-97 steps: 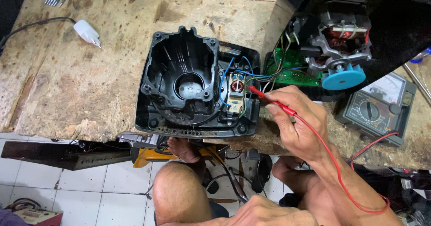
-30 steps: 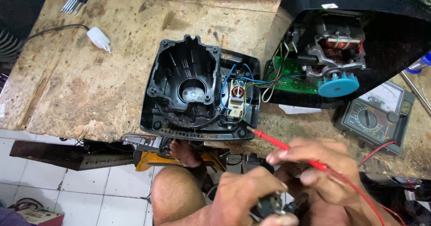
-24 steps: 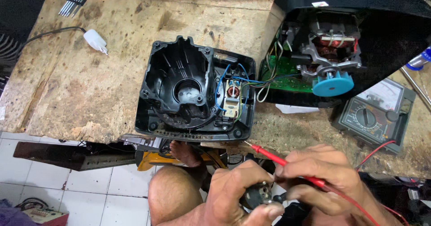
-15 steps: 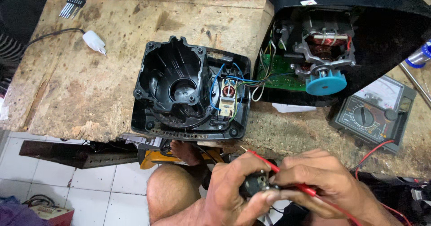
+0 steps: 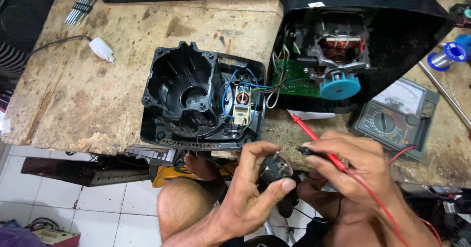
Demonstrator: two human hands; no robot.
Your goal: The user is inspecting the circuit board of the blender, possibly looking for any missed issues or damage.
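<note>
A round black mains plug (image 5: 274, 170) is gripped in the left hand (image 5: 255, 188), thumb along its lower side and fingers curled over the top, the metal pins turned up toward the camera. The plug is held out in front of the bench edge, above the knee, with its black cord dropping away beneath the hand. Just to the right of it, the right hand (image 5: 355, 166) is closed in a pinch around two slim meter probes: a black probe (image 5: 306, 151) whose tip is brought right up beside the plug's pins, though actual contact cannot be made out, and a red probe (image 5: 314, 138) that is angled up and away past the fingers, its tip left free over the bench. A red lead is seen trailing back along the right wrist.

Just beyond the left hand, at the bench edge, an opened black plastic appliance base (image 5: 201, 100) is laid, with blue and white wiring and a small coil exposed on its right side. Beyond the right hand, an electric motor with copper windings and a blue round coupling (image 5: 339, 86) is seen inside a black housing, a green circuit board beside it. To the right of the right hand, a grey analogue multimeter (image 5: 395, 117) is laid flat on the worn wooden workbench (image 5: 88, 95). Far off to the left, a small white adapter (image 5: 102, 48) is seen.
</note>
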